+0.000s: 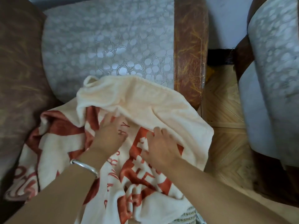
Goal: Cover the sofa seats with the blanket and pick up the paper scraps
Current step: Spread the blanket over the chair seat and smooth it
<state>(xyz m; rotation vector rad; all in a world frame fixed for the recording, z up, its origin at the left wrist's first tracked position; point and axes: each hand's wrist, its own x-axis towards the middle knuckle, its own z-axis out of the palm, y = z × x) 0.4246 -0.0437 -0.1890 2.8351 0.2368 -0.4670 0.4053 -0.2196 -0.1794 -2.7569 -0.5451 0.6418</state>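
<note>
A cream blanket [139, 101] with red-orange print lies bunched on the front part of the grey patterned sofa seat [103, 39]. Its plain cream underside is folded over at the top. My left hand [110, 131], with a silver bangle on the wrist, reaches under the folded edge, fingertips hidden by the cloth. Beside it, my right hand [160, 143] lies on the printed side with its fingers curled into the fabric at the fold. No paper scraps are in sight.
A brown leather armrest [189, 50] bounds the seat on the right, and a brown cushion [17, 75] stands at the left. A second grey seat [273, 78] is at far right, across a strip of tan patterned floor [226, 143].
</note>
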